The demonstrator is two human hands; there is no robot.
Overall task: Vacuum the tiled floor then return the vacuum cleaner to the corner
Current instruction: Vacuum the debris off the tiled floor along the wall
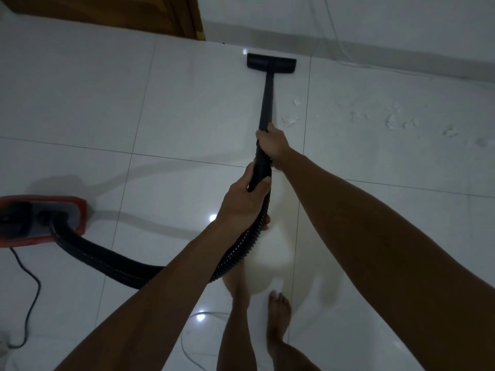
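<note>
A black vacuum wand [267, 99] runs away from me to a flat black floor head [271, 63] resting on the glossy white tiled floor [80, 108] near the far wall. My right hand [273, 145] grips the wand's lower end. Just behind it, my left hand [245, 202] is closed around the ribbed black hose [128, 266]. The hose curves left to the red vacuum cleaner body [40, 220] standing on the floor at the left edge.
White paper scraps [393, 120] lie scattered on the tiles right of the wand. A wooden door [150, 14] stands at the top left beside the white wall [375, 22]. A black power cord [26, 306] trails at the lower left. My bare feet [278, 317] are below.
</note>
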